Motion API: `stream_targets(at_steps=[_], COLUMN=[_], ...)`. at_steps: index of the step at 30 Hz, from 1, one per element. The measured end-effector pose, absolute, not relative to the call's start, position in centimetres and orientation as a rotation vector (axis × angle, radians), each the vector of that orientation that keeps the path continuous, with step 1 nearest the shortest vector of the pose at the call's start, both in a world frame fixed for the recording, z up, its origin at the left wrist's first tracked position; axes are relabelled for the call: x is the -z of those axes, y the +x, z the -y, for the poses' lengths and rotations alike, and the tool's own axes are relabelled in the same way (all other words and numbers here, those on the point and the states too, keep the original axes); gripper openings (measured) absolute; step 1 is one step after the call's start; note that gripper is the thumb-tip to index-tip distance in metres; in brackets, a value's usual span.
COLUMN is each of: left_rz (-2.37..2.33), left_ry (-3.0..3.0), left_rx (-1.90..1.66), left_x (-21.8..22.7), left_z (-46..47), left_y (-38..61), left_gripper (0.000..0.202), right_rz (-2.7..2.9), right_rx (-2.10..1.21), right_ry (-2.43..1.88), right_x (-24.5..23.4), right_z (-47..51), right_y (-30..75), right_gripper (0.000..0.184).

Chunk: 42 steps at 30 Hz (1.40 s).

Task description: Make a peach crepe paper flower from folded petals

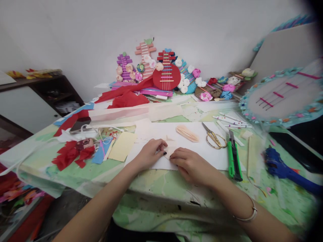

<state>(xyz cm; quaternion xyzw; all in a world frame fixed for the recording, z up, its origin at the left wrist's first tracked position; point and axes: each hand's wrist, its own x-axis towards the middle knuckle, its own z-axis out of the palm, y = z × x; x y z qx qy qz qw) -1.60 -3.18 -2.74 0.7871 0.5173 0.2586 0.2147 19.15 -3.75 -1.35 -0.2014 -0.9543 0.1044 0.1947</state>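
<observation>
My left hand point(151, 154) is closed, its thumb and fingertips pinching the left edge of a small pale peach piece of paper point(172, 152). The right edge of that piece is pinched by my right hand point(190, 165), whose fingers partly cover it. Both hands rest low over a white sheet point(156, 133) on the table. Just beyond them lies a folded, pleated peach paper strip point(187, 133). Gold-handled scissors point(214, 138) lie to the right of it, partly open. Beside the sheet's right edge is a green utility knife point(234, 159).
A blue glue gun point(285, 169) and a dark phone point(297, 151) lie at the right. Yellow paper point(123, 146) and red crepe scraps point(67, 156) are at the left. Decorated lute-shaped crafts, one a red lute point(166, 75), lean against the wall. A round fan-like craft point(282, 95) stands right.
</observation>
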Motion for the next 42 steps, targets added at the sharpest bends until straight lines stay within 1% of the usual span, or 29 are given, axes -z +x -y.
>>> stream_targets(at_steps=[11,21,27,31,36,42], left_rz=[-1.419,-1.43,-1.434,-1.44,-1.482,-1.484], left_ry=[2.209,2.153,2.117,2.133,2.249,2.41], left_rx=[-0.737,-0.742,-0.736,-0.768,-0.787,-0.742], left_x=[3.0,3.0,2.9,3.0,3.0,2.6], left_z=[3.1,3.0,3.0,3.1,3.8,4.4], left_y=[-1.7,-1.7,-1.7,-1.6,-1.2,-0.9], left_gripper=[0.015,0.018,0.019,0.023,0.031,0.038], right_rz=[2.724,2.794,2.821,2.825,2.828,2.83], right_rx=[-0.194,-0.168,-0.159,-0.118,-0.08,-0.094], right_ry=[-0.566,-0.6,-0.607,-0.613,-0.632,-0.65], right_x=[1.0,1.0,0.9,0.7,0.7,0.8], right_z=[3.8,3.9,3.9,4.0,4.1,4.1], right_y=[19.1,19.0,18.8,18.6,18.6,18.6], right_gripper=[0.023,0.033,0.026,0.023,0.024,0.023])
